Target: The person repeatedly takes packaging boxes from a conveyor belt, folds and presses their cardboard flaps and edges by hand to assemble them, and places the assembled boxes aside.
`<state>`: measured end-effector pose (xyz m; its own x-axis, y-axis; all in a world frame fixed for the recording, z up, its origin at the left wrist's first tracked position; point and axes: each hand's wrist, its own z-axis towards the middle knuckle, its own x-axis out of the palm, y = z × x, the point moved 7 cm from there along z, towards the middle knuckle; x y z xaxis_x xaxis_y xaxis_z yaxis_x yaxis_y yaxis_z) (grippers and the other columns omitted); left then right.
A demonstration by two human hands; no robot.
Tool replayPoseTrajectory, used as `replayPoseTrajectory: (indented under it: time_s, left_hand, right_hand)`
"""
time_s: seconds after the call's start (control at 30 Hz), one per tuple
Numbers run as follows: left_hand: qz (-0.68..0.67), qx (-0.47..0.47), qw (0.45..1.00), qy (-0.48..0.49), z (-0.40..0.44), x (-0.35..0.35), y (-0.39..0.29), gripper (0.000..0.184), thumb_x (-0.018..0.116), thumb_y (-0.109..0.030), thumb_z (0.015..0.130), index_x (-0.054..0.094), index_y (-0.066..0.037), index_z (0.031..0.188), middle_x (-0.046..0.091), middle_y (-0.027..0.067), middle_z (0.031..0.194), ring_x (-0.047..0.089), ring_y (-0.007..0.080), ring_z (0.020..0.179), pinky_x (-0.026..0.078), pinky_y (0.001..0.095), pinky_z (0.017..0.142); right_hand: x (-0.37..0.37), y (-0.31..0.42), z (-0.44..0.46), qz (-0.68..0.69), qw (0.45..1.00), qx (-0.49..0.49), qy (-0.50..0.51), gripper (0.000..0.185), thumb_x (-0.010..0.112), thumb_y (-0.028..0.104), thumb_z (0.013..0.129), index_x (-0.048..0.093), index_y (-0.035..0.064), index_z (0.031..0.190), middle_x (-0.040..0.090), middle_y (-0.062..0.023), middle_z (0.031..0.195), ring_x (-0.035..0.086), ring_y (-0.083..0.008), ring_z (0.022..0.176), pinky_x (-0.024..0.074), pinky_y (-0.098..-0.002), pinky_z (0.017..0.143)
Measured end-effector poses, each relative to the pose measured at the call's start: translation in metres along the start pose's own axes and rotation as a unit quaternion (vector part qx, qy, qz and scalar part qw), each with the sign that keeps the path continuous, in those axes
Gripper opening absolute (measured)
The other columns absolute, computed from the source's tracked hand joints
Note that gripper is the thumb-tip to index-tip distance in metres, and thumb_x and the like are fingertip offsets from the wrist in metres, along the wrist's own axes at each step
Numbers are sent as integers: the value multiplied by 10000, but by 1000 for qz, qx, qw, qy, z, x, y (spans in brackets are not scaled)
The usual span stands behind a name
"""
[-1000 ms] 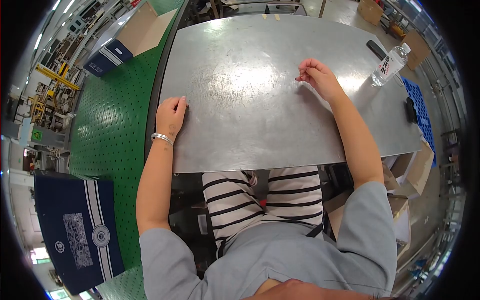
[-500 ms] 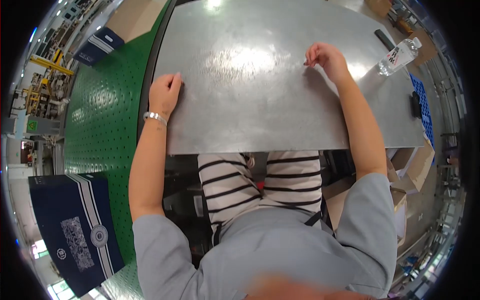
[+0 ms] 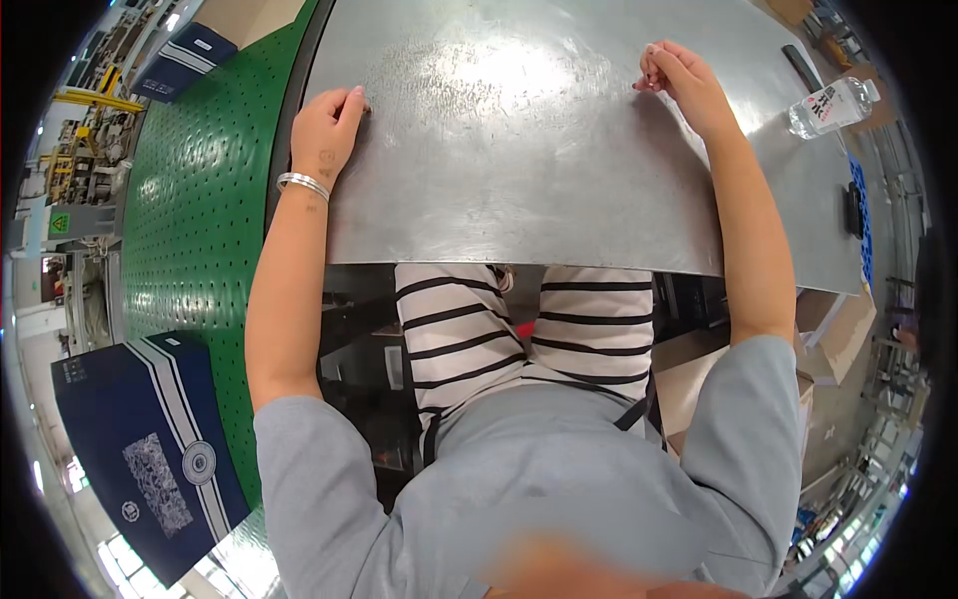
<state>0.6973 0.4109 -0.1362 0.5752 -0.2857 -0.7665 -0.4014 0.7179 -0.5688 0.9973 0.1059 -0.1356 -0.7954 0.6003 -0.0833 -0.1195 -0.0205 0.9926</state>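
My left hand (image 3: pixel 327 128) rests on the left side of the grey metal table (image 3: pixel 519 190), its fingers curled in and the thumb laid against them. A bracelet circles that wrist. Farther right, my right hand (image 3: pixel 691 88) is held over the table with bent fingers drawn together. What either hand holds, if anything, is hidden or too small to name. Nearest to my right hand is a clear plastic bottle (image 3: pixel 831 108) with a printed label, lying tilted in view at the table's right side. A dark, narrow object (image 3: pixel 801 68) lies behind the bottle.
A green perforated surface (image 3: pixel 190 220) borders the table on the left, with a dark blue box (image 3: pixel 185 62) at its far end and a larger one (image 3: pixel 105 409) nearer. At the right edge are a black object (image 3: pixel 853 210) and a blue crate (image 3: pixel 864 250), with open cardboard (image 3: pixel 843 334) below.
The camera view has shifted, so the table and both hands appear higher in the picture. My right hand also appears farther right. Both hands keep their fingers curled.
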Motion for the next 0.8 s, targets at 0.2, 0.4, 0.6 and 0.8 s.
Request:
replayPoseTrajectory:
  time_s: [0.2, 0.4, 0.6, 0.8]
  left_hand:
    - [-16, -22, 1000, 13, 19, 4, 7, 361, 581, -369, 931, 730, -53, 842, 606, 8, 663, 497, 141, 613, 415, 268, 610]
    - [-18, -17, 1000, -3, 26, 0, 2, 368, 573, -380, 937, 735, -64, 842, 582, -8, 639, 477, 125, 601, 399, 260, 594]
    - [-15, -6, 1000, -1, 32, 3, 9, 368, 570, -390, 938, 738, -77, 842, 565, -14, 631, 463, 123, 593, 385, 262, 580]
    - [-14, -6, 1000, 0, 38, 6, 15, 363, 571, -386, 936, 734, -77, 835, 558, -15, 629, 456, 129, 587, 380, 269, 574]
  right_hand:
    - [-32, -38, 37, -3, 998, 50, 36, 326, 515, 249, 1004, 597, 51, 759, 623, -46, 911, 589, -150, 853, 471, -269, 887]
    - [-56, -72, 60, 22, 999, 40, -23, 197, 630, 201, 950, 673, 23, 1025, 669, -80, 900, 598, -162, 807, 502, -256, 791]
    - [-50, -55, 59, -106, 992, 62, 4, 228, 607, 208, 965, 643, 28, 1100, 657, -101, 1007, 592, -156, 846, 507, -265, 800]
    - [-37, -54, 59, -102, 990, 91, 45, 485, 624, 212, 946, 497, 23, 1373, 581, -170, 1280, 607, -204, 978, 497, -300, 873]
